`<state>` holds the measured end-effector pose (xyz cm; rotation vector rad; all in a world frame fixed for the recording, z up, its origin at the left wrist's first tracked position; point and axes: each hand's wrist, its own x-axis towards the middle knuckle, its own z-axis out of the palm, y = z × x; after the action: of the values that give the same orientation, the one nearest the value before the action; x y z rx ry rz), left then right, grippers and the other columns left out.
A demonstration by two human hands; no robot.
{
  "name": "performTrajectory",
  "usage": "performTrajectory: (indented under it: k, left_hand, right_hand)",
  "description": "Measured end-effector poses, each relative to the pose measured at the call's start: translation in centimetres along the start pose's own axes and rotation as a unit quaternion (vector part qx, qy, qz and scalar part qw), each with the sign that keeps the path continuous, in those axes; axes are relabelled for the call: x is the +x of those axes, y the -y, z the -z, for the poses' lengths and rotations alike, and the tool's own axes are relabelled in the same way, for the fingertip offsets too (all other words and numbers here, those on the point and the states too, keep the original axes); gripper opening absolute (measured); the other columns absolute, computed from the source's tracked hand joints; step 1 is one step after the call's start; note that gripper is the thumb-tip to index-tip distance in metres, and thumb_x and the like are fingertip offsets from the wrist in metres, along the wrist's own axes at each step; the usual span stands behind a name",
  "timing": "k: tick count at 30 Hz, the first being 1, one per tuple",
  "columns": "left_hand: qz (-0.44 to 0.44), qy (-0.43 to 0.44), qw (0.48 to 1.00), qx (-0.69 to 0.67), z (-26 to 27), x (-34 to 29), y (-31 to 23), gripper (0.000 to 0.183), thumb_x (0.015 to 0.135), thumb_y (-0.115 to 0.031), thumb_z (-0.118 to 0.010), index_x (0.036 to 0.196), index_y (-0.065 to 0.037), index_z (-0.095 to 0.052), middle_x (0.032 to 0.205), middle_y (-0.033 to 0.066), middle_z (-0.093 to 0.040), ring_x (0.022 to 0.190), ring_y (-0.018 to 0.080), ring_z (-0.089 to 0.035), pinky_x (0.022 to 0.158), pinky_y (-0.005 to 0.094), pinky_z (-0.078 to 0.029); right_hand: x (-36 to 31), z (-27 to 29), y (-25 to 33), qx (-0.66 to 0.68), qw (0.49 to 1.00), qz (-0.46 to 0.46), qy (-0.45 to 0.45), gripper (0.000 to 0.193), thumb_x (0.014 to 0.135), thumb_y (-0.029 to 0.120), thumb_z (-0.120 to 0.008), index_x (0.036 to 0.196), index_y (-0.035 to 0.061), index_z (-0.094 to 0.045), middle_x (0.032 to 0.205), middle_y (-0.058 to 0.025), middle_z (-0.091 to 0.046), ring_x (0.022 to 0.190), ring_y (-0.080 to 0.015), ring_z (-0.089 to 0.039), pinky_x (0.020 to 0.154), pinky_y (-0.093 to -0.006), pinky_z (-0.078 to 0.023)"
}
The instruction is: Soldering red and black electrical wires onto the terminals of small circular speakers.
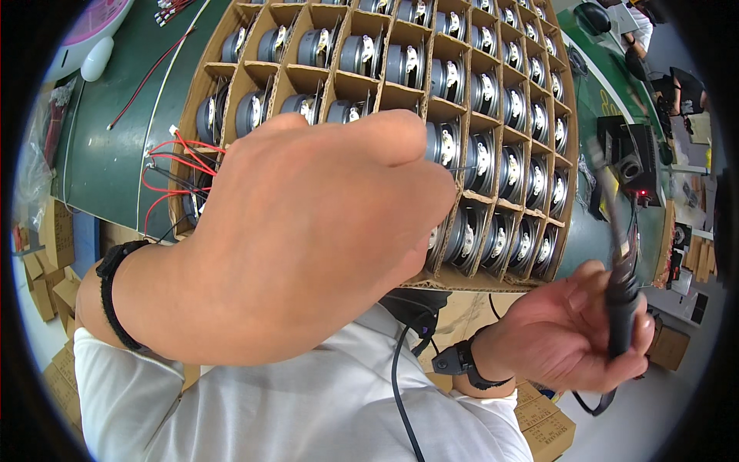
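My left hand [308, 223] is closed above a cardboard tray with dividers [389, 96], its back covering part of it. Red and black wires [188, 158] with small white connectors stick out from behind this hand, and a thin dark wire tip shows past its fingers. The fingertips themselves are hidden. Rows of round speakers [466, 231] stand on edge in the compartments, metal terminals showing. To the right of the tray, my right hand [573, 335] grips a soldering iron [622, 300] by its black handle; the tip points up and is blurred.
A black box with a red light [633, 165] stands right of the tray on the green table [119, 165]. A loose red wire [150, 81] and a pink and white object [88, 35] lie at left. A black cable [400, 385] hangs in front of me. Other people are at upper right.
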<state>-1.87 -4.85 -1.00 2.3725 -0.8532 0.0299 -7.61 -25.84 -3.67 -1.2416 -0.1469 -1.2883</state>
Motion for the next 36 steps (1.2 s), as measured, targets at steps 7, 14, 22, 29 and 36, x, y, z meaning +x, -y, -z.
performTrajectory:
  k: [7, 14, 22, 29, 36]
  left_hand:
    - [0.013, 0.023, 1.000, 0.007, 0.2, 0.1, -0.2, 0.015, 0.067, -0.003, -0.072, 0.077, -0.011, -0.064, 0.075, 0.0011, -0.052, 0.062, 0.0200, -0.053, 0.055, 0.0353, -0.035]
    - [-0.013, 0.002, 1.000, -0.003, 0.1, 0.0, 0.1, 0.017, 0.066, -0.001, -0.074, 0.078, -0.008, -0.064, 0.077, 0.0043, -0.051, 0.064, 0.0235, -0.052, 0.056, 0.0359, -0.036]
    - [-0.052, -0.081, 0.982, -0.164, -0.5, 0.3, 0.9, 0.022, 0.071, 0.001, -0.076, 0.090, -0.005, -0.065, 0.088, 0.0084, -0.054, 0.074, 0.0243, -0.053, 0.064, 0.0339, -0.040]
    - [0.013, 0.010, 0.991, -0.130, 0.9, -0.4, 0.7, 0.018, 0.076, 0.001, -0.074, 0.091, -0.005, -0.067, 0.098, 0.0086, -0.057, 0.076, 0.0199, -0.053, 0.067, 0.0311, -0.041]
    - [-0.060, -0.018, 0.995, -0.081, 0.2, -0.5, 0.9, 0.015, 0.066, -0.004, -0.076, 0.078, -0.011, -0.068, 0.106, 0.0064, -0.056, 0.076, 0.0176, -0.049, 0.067, 0.0300, -0.037]
  right_hand:
    - [0.2, 0.7, -0.3, -0.053, 0.995, -0.081, 0.015, 0.041, 0.104, 0.047, -0.051, 0.117, 0.0092, -0.058, 0.076, -0.0008, -0.058, 0.057, -0.0069, -0.044, 0.050, -0.0207, -0.037]
    - [0.2, 1.0, -0.1, -0.111, 0.989, -0.098, 0.022, 0.041, 0.099, 0.043, -0.062, 0.120, 0.0083, -0.056, 0.069, 0.0022, -0.046, 0.057, -0.0054, -0.039, 0.051, -0.0190, -0.035]
    - [-0.1, 0.8, -0.2, -0.120, 0.990, -0.076, -0.021, 0.043, 0.104, 0.049, -0.051, 0.114, 0.0076, -0.058, 0.067, 0.0011, -0.044, 0.058, -0.0078, -0.039, 0.052, -0.0223, -0.034]
    - [0.3, 0.8, 0.4, 0.050, 0.987, -0.058, 0.142, 0.041, 0.107, 0.046, -0.040, 0.099, 0.0077, -0.053, 0.071, -0.0036, -0.041, 0.055, -0.0143, -0.033, 0.053, -0.0309, -0.027]
    - [-0.6, -0.3, 0.8, 0.014, 0.982, -0.038, 0.183, 0.026, 0.100, 0.031, -0.040, 0.087, 0.0085, -0.046, 0.066, -0.0025, -0.033, 0.055, -0.0141, -0.026, 0.057, -0.0334, -0.023]
